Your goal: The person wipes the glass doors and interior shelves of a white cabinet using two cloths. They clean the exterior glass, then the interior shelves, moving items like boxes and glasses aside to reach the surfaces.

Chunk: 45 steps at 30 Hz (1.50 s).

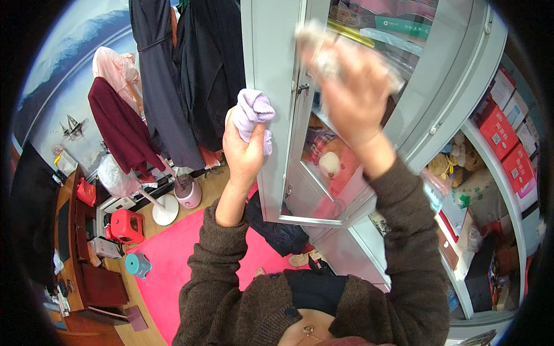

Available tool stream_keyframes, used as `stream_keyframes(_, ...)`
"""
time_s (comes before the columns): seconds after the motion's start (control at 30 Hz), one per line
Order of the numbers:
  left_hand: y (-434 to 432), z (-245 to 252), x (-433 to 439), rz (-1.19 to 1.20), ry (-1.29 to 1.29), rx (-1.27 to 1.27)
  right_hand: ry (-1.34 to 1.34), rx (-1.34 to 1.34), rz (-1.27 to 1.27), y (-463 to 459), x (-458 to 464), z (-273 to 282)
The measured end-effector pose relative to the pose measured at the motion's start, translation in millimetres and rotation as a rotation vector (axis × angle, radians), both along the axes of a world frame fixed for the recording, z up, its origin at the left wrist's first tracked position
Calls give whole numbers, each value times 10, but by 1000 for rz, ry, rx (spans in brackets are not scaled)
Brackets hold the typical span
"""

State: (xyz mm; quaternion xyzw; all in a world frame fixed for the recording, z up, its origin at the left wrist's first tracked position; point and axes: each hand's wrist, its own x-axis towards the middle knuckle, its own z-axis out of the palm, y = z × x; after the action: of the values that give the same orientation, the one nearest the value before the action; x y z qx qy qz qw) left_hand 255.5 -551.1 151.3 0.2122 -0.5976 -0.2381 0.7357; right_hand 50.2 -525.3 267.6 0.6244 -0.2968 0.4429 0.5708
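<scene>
My left hand (246, 145) is closed around a bunched lilac cloth (255, 113), beside the grey frame of a cabinet (272, 78). Higher up and to the right, my right hand (352, 93) is blurred in front of the cabinet's glass door (333, 173). A crumpled whitish thing, perhaps a cloth or tissue, lies under its fingers against the glass; the blur hides its details. Between the two hands a small key or latch (303, 88) sticks out of the door frame. Behind the glass are a plush toy (330, 165) and stacked packages.
Dark garments (190, 78) hang left of the cabinet. A pink mat (173, 268) covers part of the floor, with a teal stool (138, 265) and a red stool (127, 226) near its left edge. Open shelves at right hold red boxes (497, 129). A wooden desk (71, 259) stands far left.
</scene>
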Motion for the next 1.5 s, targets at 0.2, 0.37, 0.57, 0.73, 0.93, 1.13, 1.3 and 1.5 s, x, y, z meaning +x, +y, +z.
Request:
stream_keyframes(0.2,-3,-57,7,30,-74,46,242,304,-10,419,-210,-1924)
stream_keyframes(0.37,-35,-123,72,92,-103,17,465,458,51,648,-915,-2114)
stream_keyframes(0.57,-42,-183,77,99,-85,23,400,135,-218,722,-1498,-540)
stream_keyframes(0.73,-40,-232,145,148,-89,-46,119,101,-235,831,-1293,147)
stream_keyframes(0.93,246,-58,53,467,-96,-244,-107,221,-59,856,-1249,-1272)
stream_keyframes(1.13,512,213,-279,567,-279,-531,94,538,-14,1178,-1417,-1723)
stream_keyframes(1.3,499,192,-534,660,-457,-633,57,191,-96,1242,-1615,-434)
stream_keyframes(1.5,511,122,-596,737,-572,-607,-100,155,-233,1404,-1642,344)
